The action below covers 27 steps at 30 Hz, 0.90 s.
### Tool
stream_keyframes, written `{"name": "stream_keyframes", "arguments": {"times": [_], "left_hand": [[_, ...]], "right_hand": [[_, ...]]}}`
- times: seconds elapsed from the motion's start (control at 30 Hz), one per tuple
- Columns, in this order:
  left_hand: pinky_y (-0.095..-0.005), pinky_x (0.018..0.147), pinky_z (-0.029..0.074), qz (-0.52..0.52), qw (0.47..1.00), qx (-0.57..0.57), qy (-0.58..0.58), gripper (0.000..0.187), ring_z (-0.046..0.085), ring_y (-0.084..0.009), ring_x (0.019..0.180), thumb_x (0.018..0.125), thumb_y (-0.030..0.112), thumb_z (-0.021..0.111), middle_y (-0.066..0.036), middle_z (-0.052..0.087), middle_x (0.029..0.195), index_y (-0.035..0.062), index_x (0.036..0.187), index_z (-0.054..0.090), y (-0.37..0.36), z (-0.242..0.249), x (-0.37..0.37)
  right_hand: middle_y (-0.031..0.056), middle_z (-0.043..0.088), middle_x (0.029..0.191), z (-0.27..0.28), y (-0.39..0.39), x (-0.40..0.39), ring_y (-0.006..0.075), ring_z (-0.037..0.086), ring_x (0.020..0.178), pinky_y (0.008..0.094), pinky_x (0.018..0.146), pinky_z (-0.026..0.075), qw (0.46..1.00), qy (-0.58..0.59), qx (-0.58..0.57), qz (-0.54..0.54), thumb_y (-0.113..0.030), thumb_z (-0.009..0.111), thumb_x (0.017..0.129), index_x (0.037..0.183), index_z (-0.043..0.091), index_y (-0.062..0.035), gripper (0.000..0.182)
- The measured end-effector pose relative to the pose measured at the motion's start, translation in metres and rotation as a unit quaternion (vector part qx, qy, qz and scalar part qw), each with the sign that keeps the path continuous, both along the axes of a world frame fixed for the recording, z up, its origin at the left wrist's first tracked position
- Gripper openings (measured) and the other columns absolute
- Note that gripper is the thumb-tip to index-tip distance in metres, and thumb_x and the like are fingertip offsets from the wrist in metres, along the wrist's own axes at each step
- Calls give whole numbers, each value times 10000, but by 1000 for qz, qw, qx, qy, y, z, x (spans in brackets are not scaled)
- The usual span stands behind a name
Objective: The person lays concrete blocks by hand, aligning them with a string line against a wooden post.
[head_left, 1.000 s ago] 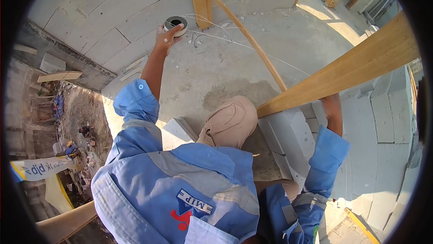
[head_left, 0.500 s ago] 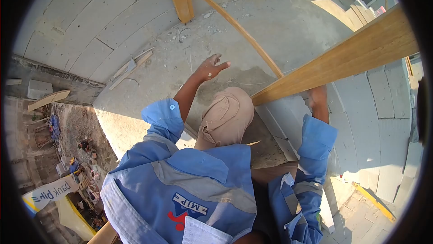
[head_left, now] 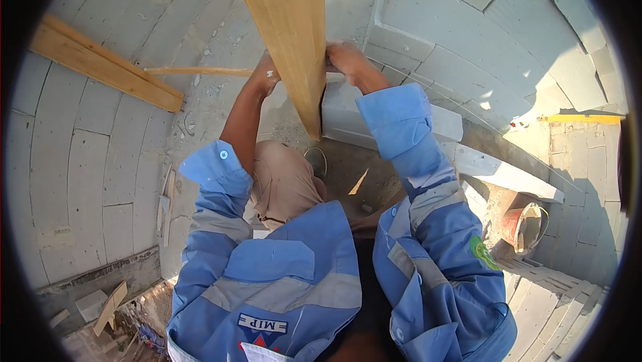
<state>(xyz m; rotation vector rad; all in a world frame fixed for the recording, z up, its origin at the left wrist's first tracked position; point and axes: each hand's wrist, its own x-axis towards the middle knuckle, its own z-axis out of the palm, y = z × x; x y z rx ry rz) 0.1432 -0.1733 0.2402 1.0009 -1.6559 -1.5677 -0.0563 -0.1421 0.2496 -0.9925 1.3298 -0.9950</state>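
A wide wooden post (head_left: 291, 34) stands before me, its lower end beside a grey block (head_left: 354, 118). My left hand (head_left: 267, 74) is closed at the post's left edge, with its fingers partly hidden behind the wood. From the other side, my right hand (head_left: 344, 59) grips the right edge, fingers curled against it. A thin wooden strip (head_left: 200, 71) runs from the post toward a second wooden post (head_left: 107, 61) at the left wall. Below the post are my bent knee (head_left: 284, 181) and part of a shoe (head_left: 315, 161).
Pale block walls (head_left: 87, 161) curve along the left, with another block wall (head_left: 468, 34) at the right. A red bucket (head_left: 521, 227) sits at lower right, near a long pale block (head_left: 505, 173). A yellow bar (head_left: 582, 119) lies farther right. Wood scraps (head_left: 167, 205) lie at left.
The view has turned to the right. My left hand, earlier open in the air, is now at the post. My right hand now shows on the post's right edge, higher than my knee.
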Motion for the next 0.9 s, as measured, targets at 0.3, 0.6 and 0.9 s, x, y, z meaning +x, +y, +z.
{"name": "stream_keyframes", "arguments": {"times": [0.3,0.6,0.9], "left_hand": [[-371,949,494,88,980,111,137,502,583,-234,1158,924,198,661,-130,595,1311,3,1359,504,-11,-36,-3],[-372,959,491,62,995,14,80,527,560,-228,1188,918,187,665,-136,575,1351,-5,1377,492,-26,-68,8],[-342,760,529,58,977,-204,-6,342,669,-179,862,789,182,769,-112,732,965,-25,1051,693,-2,-21,-13]], "right_hand": [[117,705,1019,-9,-1,0,183,681,867,343,877,538,1000,-11,-21,3,-196,552,967,1082,691,29,289],[50,606,764,-7,6,1,150,521,675,332,652,449,997,-65,-19,-38,-107,583,884,833,684,1,156],[95,700,971,-10,6,-2,182,669,854,296,791,536,997,-78,-9,-15,-149,527,942,1021,705,16,255]]}}
